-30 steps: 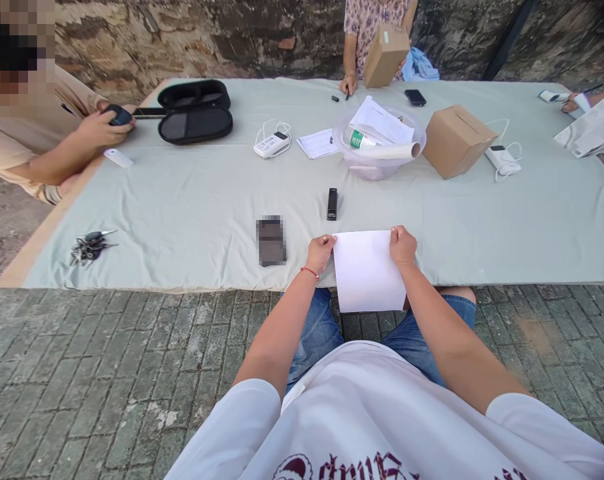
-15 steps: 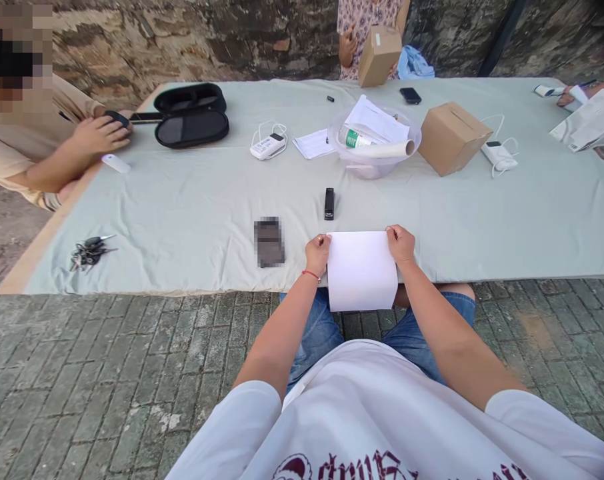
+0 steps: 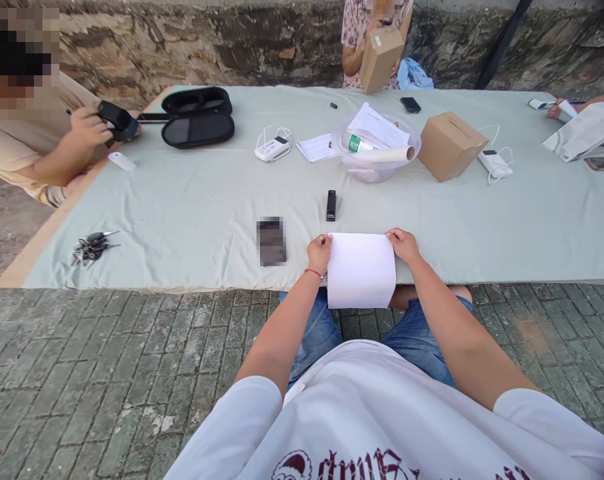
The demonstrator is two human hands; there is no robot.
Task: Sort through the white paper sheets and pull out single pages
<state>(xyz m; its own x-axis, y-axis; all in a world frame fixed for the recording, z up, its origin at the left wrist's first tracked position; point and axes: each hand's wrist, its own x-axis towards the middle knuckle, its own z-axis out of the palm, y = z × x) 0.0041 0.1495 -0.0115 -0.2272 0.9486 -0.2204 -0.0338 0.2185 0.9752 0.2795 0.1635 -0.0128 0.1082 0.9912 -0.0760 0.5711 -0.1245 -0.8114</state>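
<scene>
- Stone wall (image 3: 182,50) behind, brick paving (image 3: 132,347) below; cloth-covered table (image 3: 207,200) runs across the view.
- White sheet (image 3: 362,270) at the near table edge, its lower part reaching past it over the person's lap.
- Left hand (image 3: 319,252) pinches the sheet's far left corner, right hand (image 3: 405,244) the far right — both grips narrow, paper between thumb and fingers.
- Done, by the look of it: sheet picked up and spread between the hands.
- Not yet done: no fold, tear or writing visible on the upper face — underside hidden, cannot tell.
- Small black object (image 3: 331,205), perhaps a stapler, lies just beyond the sheet, untouched.
</scene>
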